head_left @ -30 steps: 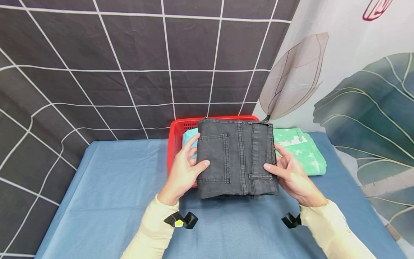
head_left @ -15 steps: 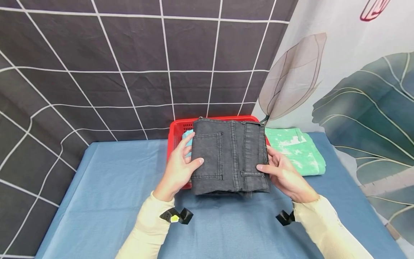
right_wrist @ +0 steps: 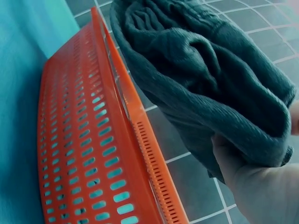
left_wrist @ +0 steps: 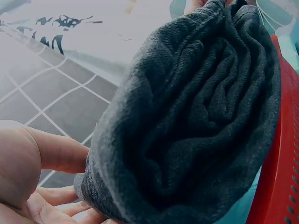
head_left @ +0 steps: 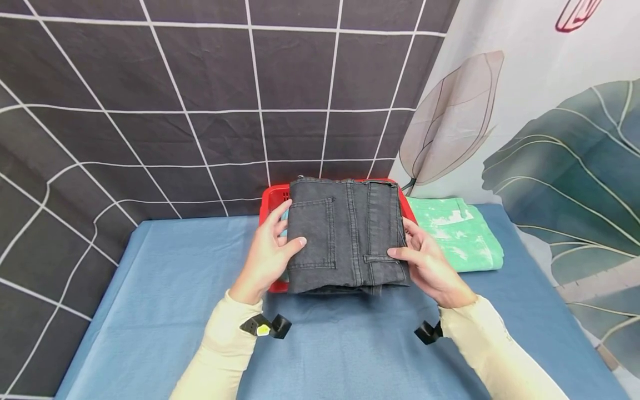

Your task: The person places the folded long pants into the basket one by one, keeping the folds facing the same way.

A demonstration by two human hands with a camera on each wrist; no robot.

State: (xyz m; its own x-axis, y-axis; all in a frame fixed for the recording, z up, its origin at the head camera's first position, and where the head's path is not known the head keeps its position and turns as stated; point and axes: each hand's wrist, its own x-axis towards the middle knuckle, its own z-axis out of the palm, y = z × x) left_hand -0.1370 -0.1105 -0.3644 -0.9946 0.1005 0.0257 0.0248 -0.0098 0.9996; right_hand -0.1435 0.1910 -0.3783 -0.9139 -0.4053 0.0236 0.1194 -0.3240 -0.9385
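Black denim [head_left: 345,236] between both hands [head_left: 262,255] [head_left: 430,264], thumbs [head_left: 295,245] uppermost

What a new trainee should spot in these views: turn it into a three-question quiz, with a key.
1. Fill in: The green-and-white folded cloth lies on the ____ tablecloth, to the right of the red basket in the head view.
2. Multiple choice: How many hands hold the folded dark jeans? a) none b) one c) two
3. True or false: In the head view, the jeans hide the red basket completely.

Key
1. Blue.
2. c; the left hand grips one side and the right hand the other.
3. False; parts of the basket show around the jeans.
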